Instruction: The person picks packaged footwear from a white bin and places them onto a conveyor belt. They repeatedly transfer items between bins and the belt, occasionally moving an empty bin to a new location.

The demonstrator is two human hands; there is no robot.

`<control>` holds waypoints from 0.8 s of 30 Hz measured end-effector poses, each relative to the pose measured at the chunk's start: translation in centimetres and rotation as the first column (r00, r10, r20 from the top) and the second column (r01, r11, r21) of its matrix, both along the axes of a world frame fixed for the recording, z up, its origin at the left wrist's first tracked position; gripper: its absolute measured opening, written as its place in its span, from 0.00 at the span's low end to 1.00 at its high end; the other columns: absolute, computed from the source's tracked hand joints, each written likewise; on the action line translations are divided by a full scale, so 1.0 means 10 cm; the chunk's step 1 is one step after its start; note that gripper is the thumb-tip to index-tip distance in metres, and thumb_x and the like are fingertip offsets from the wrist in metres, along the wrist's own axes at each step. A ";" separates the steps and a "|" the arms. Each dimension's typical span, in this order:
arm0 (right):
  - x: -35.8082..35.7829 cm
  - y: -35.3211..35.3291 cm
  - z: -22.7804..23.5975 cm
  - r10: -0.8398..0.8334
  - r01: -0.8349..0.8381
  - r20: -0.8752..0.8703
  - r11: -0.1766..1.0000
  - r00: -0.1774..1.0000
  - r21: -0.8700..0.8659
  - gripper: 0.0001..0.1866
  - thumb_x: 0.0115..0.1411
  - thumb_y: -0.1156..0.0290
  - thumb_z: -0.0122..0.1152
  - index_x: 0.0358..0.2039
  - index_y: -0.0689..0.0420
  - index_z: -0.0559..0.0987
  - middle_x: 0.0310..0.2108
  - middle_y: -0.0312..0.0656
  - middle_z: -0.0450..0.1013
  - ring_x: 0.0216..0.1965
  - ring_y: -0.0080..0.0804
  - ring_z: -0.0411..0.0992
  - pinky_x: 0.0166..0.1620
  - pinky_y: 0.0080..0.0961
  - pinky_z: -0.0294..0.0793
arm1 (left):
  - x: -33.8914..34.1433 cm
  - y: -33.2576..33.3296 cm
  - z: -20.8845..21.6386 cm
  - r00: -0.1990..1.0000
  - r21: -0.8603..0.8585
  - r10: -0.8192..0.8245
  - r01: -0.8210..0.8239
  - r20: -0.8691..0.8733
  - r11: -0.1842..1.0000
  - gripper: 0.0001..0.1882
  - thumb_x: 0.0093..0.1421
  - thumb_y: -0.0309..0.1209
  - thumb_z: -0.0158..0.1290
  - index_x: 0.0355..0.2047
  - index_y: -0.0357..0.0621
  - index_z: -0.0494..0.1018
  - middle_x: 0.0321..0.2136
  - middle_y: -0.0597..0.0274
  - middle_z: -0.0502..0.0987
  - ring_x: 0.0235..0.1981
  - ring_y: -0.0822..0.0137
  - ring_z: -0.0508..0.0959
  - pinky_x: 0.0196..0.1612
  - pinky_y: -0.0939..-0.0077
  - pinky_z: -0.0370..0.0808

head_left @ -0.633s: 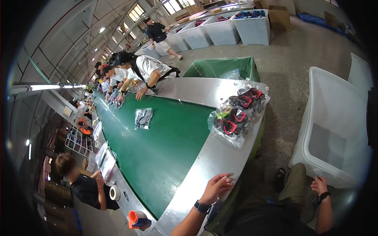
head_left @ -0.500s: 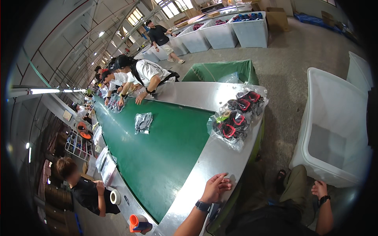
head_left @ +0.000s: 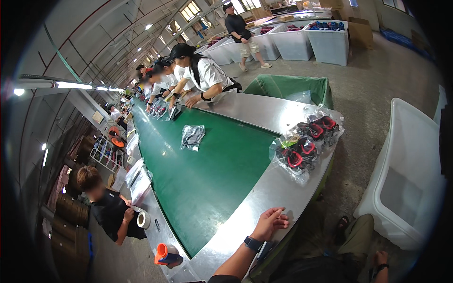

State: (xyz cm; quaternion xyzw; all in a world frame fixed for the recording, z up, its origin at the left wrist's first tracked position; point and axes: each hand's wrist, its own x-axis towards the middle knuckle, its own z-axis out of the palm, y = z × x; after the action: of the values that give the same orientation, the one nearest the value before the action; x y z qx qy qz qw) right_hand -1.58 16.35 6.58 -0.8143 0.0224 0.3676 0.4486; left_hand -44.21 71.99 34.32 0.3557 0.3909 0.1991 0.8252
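Note:
My left hand (head_left: 271,224) hovers at or rests on the metal rim (head_left: 250,198) of the long table; contact is hard to judge. Its fingers are loosely stretched and hold nothing. Low at the right, beside my leg, hangs my right hand (head_left: 381,258), its fingers too small and turned away to read. Beyond my left hand, several clear bags with black-and-red shoes (head_left: 307,148) lie heaped on the table's corner. A single clear bag with a grey item (head_left: 192,137) lies on the green conveyor belt (head_left: 212,179).
A large white bin (head_left: 387,155) stands at my right, and a green cloth-covered bin (head_left: 288,85) behind the far rim. An orange-and-blue tape dispenser (head_left: 166,254) sits on the left rim. Co-workers (head_left: 207,73) line the belt; another person (head_left: 108,203) holds a tape roll (head_left: 143,220).
The view has shifted, so the table appears further right. My right hand has dropped lower. A person at the far bins has walked on; a co-worker now handles a dark item at the belt.

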 end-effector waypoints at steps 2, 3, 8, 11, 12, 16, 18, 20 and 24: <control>-0.03 -0.02 -0.01 -0.045 0.043 -0.051 0.998 0.998 -0.052 0.11 0.62 0.68 0.56 0.29 0.63 0.77 0.19 0.45 0.72 0.17 0.40 0.72 0.20 0.39 0.71 | 0.00 -0.01 0.01 1.000 0.007 -0.003 0.003 -0.001 1.000 0.19 0.74 0.36 0.49 0.60 0.39 0.68 0.40 0.53 0.80 0.38 0.62 0.83 0.47 0.67 0.82; -0.04 -0.03 0.00 -0.034 0.031 -0.068 0.999 0.997 -0.044 0.11 0.62 0.68 0.55 0.30 0.63 0.77 0.19 0.45 0.71 0.17 0.39 0.72 0.19 0.38 0.70 | 0.00 -0.01 0.01 1.000 0.005 -0.003 0.003 -0.001 1.000 0.19 0.74 0.36 0.49 0.60 0.39 0.68 0.40 0.53 0.80 0.38 0.62 0.83 0.47 0.67 0.82; -0.08 -0.04 -0.05 -0.094 0.077 -0.138 0.989 0.986 -0.124 0.09 0.65 0.66 0.52 0.37 0.59 0.74 0.21 0.44 0.69 0.16 0.37 0.70 0.17 0.36 0.69 | 0.01 -0.01 0.01 1.000 0.009 0.009 -0.009 0.022 1.000 0.19 0.73 0.36 0.50 0.57 0.37 0.68 0.39 0.52 0.80 0.37 0.62 0.83 0.44 0.68 0.83; -0.10 -0.04 -0.11 -0.086 0.073 -0.144 0.993 0.986 -0.094 0.08 0.66 0.66 0.53 0.38 0.58 0.73 0.22 0.44 0.68 0.16 0.37 0.69 0.18 0.36 0.69 | 0.02 -0.01 0.01 1.000 -0.002 0.014 -0.014 0.026 1.000 0.18 0.73 0.36 0.49 0.57 0.37 0.68 0.39 0.52 0.80 0.37 0.62 0.83 0.44 0.68 0.83; -0.10 -0.04 -0.13 -0.024 0.015 -0.117 0.997 0.993 -0.076 0.08 0.66 0.67 0.53 0.38 0.58 0.72 0.22 0.43 0.68 0.16 0.37 0.69 0.18 0.36 0.69 | 0.02 -0.01 0.01 1.000 -0.004 0.016 -0.015 0.027 1.000 0.18 0.73 0.36 0.49 0.58 0.37 0.68 0.39 0.52 0.80 0.37 0.62 0.83 0.44 0.68 0.83; -0.15 -0.02 -0.17 -0.023 0.014 -0.076 0.993 0.997 -0.115 0.07 0.65 0.69 0.54 0.36 0.59 0.73 0.22 0.43 0.68 0.16 0.38 0.70 0.19 0.37 0.70 | 0.02 -0.01 0.02 0.999 -0.012 0.018 -0.018 0.039 1.000 0.18 0.73 0.35 0.49 0.58 0.37 0.68 0.39 0.52 0.80 0.37 0.62 0.83 0.44 0.68 0.83; -0.17 -0.02 -0.18 -0.042 0.031 -0.073 0.989 0.996 -0.146 0.07 0.65 0.69 0.54 0.34 0.60 0.73 0.22 0.43 0.69 0.16 0.38 0.71 0.19 0.37 0.71 | 0.02 -0.01 0.03 0.999 -0.016 0.018 -0.018 0.042 1.000 0.18 0.74 0.35 0.49 0.58 0.37 0.67 0.39 0.52 0.80 0.36 0.62 0.83 0.44 0.68 0.83; -0.17 -0.02 -0.18 -0.005 -0.007 -0.070 0.985 0.998 -0.175 0.07 0.65 0.69 0.54 0.33 0.60 0.73 0.21 0.44 0.69 0.16 0.39 0.71 0.19 0.37 0.71 | 0.03 -0.01 0.03 0.999 -0.021 0.018 -0.017 0.044 1.000 0.18 0.74 0.35 0.49 0.58 0.36 0.67 0.39 0.52 0.80 0.36 0.62 0.83 0.44 0.69 0.83; -0.17 -0.03 -0.16 0.078 -0.078 -0.010 0.988 0.997 -0.134 0.08 0.64 0.70 0.54 0.33 0.62 0.73 0.20 0.45 0.70 0.16 0.40 0.72 0.18 0.38 0.71 | 0.03 -0.01 0.02 0.999 -0.018 0.016 -0.015 0.050 1.000 0.18 0.74 0.35 0.49 0.58 0.36 0.67 0.39 0.52 0.80 0.36 0.63 0.83 0.44 0.69 0.82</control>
State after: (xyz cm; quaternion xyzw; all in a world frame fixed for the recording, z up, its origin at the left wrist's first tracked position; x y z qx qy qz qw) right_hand -3.32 16.07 5.01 -0.8420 0.0162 0.3844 0.3782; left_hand -43.87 71.89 34.56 0.3401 0.3745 0.2111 0.8364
